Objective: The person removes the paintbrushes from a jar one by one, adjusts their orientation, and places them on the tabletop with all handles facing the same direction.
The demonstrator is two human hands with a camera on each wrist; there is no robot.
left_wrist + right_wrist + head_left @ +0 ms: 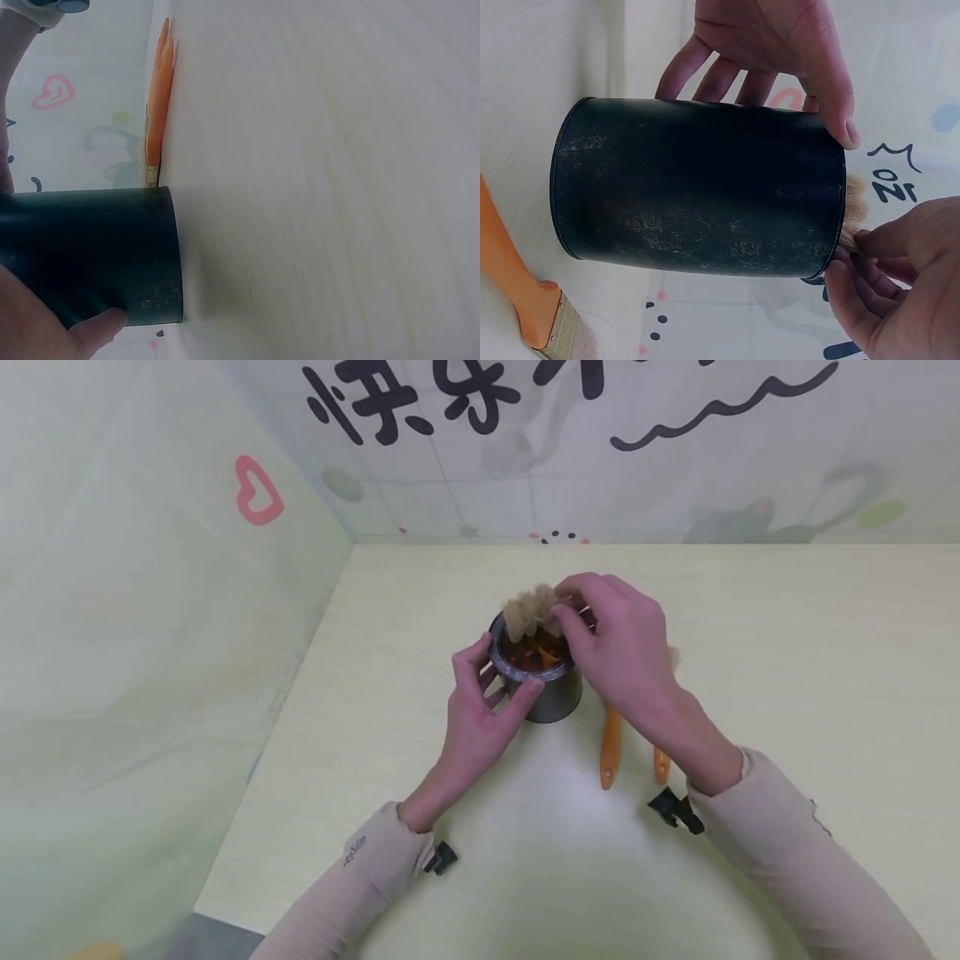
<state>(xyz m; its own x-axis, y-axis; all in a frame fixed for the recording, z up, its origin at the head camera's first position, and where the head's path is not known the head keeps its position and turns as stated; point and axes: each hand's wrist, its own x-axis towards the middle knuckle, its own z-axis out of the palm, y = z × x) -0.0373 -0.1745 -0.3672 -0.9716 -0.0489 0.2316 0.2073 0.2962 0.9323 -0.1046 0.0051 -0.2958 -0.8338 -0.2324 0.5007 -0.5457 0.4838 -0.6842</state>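
A dark cylindrical pot [553, 697] stands upright on the table, with tan bristle tufts [527, 612] sticking up past its rim and orange pieces [536, 653] inside. My left hand [480, 702] holds the pot from the left, thumb at the near rim and fingers round the side. In the right wrist view those left fingers [681, 69] lie along the dark wall. My right hand [622, 635] is over the pot's right rim. Its thumb and fingers pinch the bristles there, as the right hand [907, 277] shows at the mouth; the part inside the pot is hidden.
Two paintbrushes with orange handles lie right of the pot: one handle [611, 747] close by, another handle [662, 766] partly under my right forearm. Black clips [442, 857] hang at both sleeves. A printed wall sheet [450, 485] borders the pale table [405, 610].
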